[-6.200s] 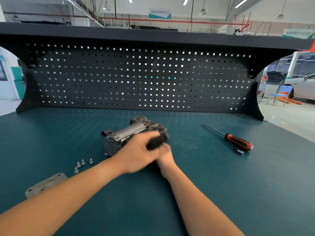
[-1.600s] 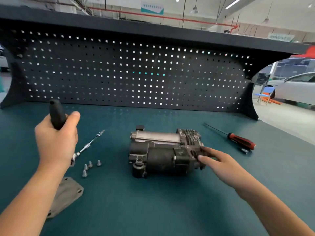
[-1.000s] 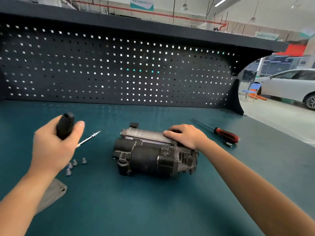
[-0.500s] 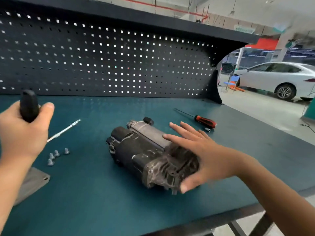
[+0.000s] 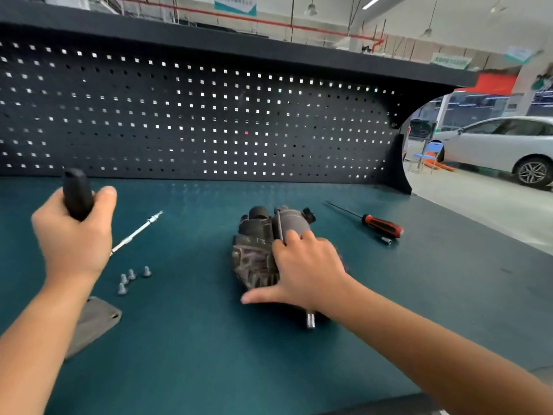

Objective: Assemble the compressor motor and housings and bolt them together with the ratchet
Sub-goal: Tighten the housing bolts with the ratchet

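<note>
On the teal bench point(image 5: 209, 369), mid-surface: 1 compressor point(image 5: 257, 253), lying end-on to the camera. Right hand point(image 5: 308, 271) sits on its near end, fingers point(image 5: 299, 239) curled over the top and gripping, thumb stretched out left. Left hand point(image 5: 73, 238) is raised, fist tight round 1 ratchet point(image 5: 77, 196) by its black handle, metal shaft poking out right. 4 bolts point(image 5: 131, 275) are clustered, with 1 grey cover plate point(image 5: 92, 322) nearer the camera. 1 red screwdriver point(image 5: 380, 227) lies right of the compressor, 1 small socket point(image 5: 387, 241) beside it.
</note>
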